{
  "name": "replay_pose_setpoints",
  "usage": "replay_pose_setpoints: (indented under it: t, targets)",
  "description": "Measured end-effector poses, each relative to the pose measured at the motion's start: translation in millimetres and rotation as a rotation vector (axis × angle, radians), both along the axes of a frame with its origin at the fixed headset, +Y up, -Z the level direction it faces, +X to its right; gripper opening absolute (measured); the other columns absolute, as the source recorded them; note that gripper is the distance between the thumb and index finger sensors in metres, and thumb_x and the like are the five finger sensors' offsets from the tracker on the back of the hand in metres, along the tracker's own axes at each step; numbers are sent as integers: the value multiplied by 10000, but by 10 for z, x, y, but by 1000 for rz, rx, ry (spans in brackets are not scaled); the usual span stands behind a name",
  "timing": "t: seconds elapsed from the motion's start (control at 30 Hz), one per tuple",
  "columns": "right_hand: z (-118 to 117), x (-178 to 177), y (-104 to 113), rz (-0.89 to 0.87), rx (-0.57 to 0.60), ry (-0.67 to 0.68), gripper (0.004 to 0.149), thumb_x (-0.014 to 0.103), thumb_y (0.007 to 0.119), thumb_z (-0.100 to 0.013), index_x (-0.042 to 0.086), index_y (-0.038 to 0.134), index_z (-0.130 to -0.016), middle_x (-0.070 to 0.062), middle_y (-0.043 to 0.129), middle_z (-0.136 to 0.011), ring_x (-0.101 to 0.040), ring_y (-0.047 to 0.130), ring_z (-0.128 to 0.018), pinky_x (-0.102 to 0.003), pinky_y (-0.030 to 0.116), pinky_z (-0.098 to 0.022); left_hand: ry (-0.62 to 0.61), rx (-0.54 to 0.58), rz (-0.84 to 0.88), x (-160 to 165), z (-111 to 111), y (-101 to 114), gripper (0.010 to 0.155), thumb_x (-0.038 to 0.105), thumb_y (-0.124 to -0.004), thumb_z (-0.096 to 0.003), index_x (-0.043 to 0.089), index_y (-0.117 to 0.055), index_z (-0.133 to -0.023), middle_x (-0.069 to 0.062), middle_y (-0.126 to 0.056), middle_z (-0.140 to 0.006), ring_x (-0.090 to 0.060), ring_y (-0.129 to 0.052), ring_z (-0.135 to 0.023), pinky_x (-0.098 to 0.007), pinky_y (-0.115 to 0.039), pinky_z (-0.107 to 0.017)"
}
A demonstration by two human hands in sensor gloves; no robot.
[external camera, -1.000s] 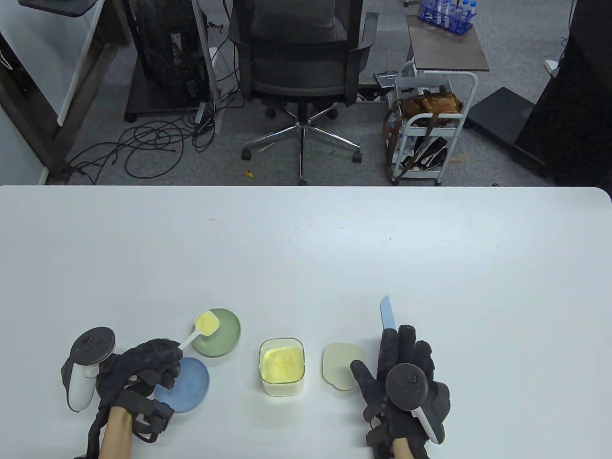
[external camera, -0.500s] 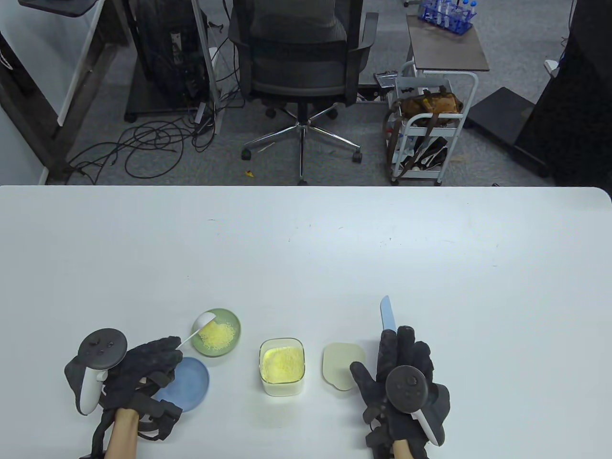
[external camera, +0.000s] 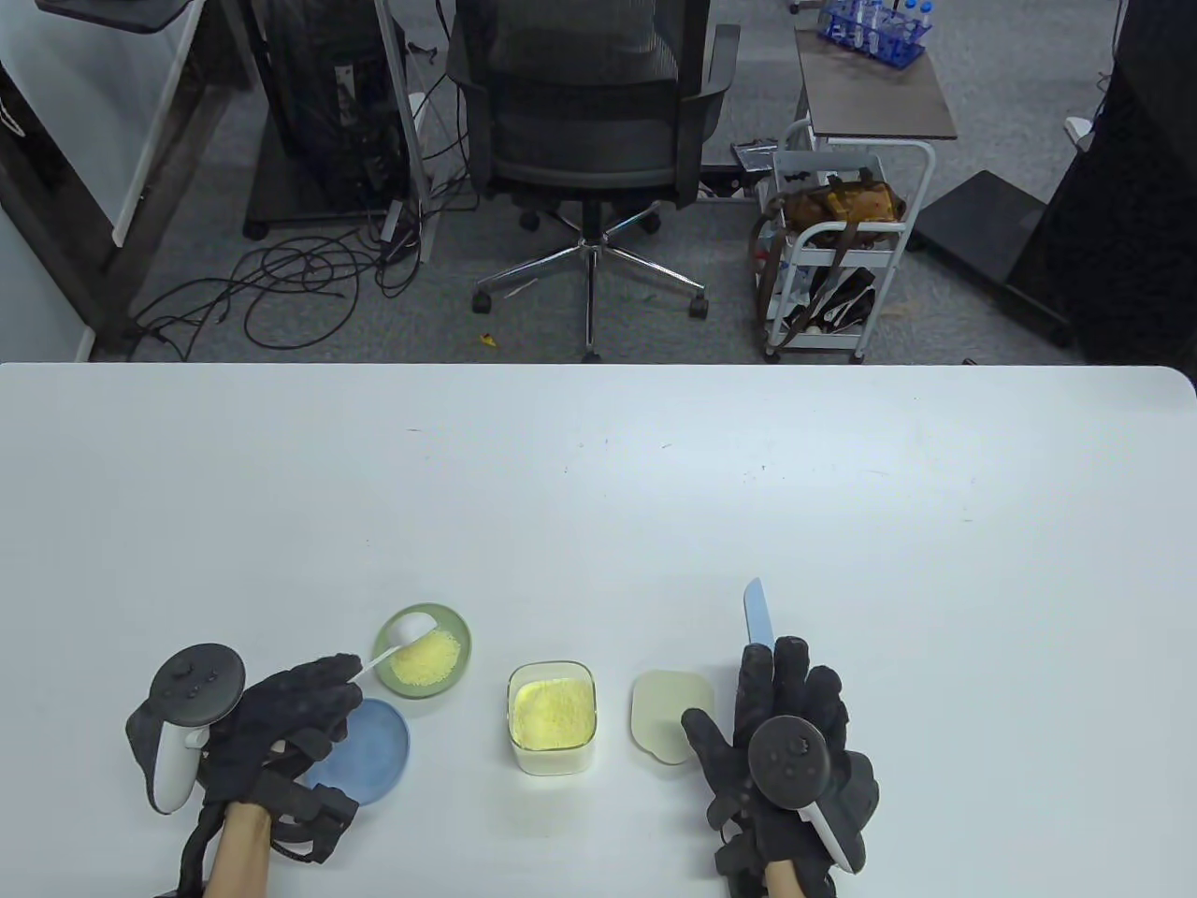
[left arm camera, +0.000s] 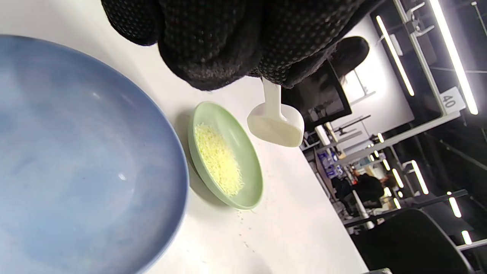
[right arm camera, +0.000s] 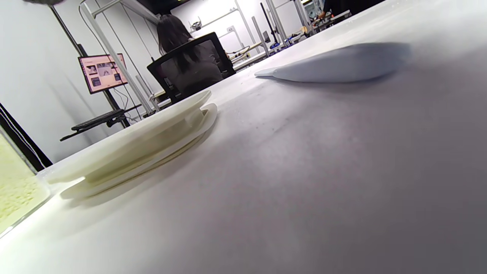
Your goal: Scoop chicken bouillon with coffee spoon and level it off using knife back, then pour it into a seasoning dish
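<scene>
My left hand (external camera: 290, 716) pinches the handle of a white coffee spoon (external camera: 404, 636) whose empty bowl (left arm camera: 277, 128) is tipped over the left rim of the green seasoning dish (external camera: 454, 629). A pile of yellow bouillon (external camera: 425, 658) lies in that dish (left arm camera: 251, 179). The clear bouillon container (external camera: 552, 718) stands open at the centre. My right hand (external camera: 790, 711) lies flat on the table, fingers straight, over the handle of the knife; its light blue blade (external camera: 757, 613) points away from me. In the right wrist view the blade (right arm camera: 342, 62) rests on the table.
An empty blue dish (external camera: 374, 758) sits partly under my left hand (left arm camera: 228, 34). The container's cream lid (external camera: 669, 716) lies between the container and my right hand, also seen low in the right wrist view (right arm camera: 144, 137). An office chair and a cart stand beyond the table's far edge.
The spoon was level and full over the green dish; it has since turned over and the bouillon fell into the dish. My right hand stayed put.
</scene>
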State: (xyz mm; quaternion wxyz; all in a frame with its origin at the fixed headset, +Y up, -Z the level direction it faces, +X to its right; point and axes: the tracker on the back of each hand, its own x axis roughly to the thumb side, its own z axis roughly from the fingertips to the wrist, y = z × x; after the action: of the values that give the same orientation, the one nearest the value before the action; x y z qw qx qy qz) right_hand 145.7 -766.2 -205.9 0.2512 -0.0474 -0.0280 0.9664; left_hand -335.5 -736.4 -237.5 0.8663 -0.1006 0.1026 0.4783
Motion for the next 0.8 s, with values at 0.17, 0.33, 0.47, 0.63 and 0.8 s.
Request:
replay_pose_setpoints:
  t: [0.17, 0.33, 0.47, 0.63, 0.8]
  targets:
    - [15, -49, 114, 6, 40, 6, 828, 624, 652, -462, 265, 179, -1039, -45, -35, -1137, -519, 8, -1000, -665, 44, -705, -44, -18, 57, 29, -5, -12, 428, 315, -847, -449, 29, -858, -767, -154, -947, -480, -71, -932, -183, -436, -728, -524]
    - [36, -231, 324, 0, 88, 55, 824, 622, 660, -462, 262, 204, -1047, -49, -30, -1142, -495, -33, -1001, -655, 19, -706, -60, -26, 97, 43, -1, -9, 428, 354, -838, -447, 8, -899, -692, -78, -963, -311, -17, -888, -31, -383, -786, -449]
    - [4, -512, 485, -72, 82, 181, 832, 632, 665, -463, 252, 227, -1060, -75, -6, -1157, -504, -28, -1001, -658, 21, -706, -87, -29, 166, 51, 5, 4, 429, 367, -832, -450, 19, -902, -690, -47, -950, -260, -8, -854, 10, -371, -795, -435]
    - [-102, -920, 547, -36, 20, 343, 935, 647, 741, -422, 207, 219, -1061, -149, 43, -1162, -522, -4, -999, -669, 33, -702, -100, -35, 189, 63, 4, -7, 428, 367, -834, -449, 18, -904, -688, -43, -950, -251, -8, -849, 16, -371, -794, -436]
    - [-236, -1212, 423, 31, -183, 439, 990, 643, 760, -422, 160, 175, -1058, -177, 25, -1154, -526, -30, -989, -669, 12, -696, -108, -36, 215, 70, 6, -6, 426, 367, -836, -448, 20, -905, -687, -43, -951, -250, -7, -849, 16, -370, -794, -437]
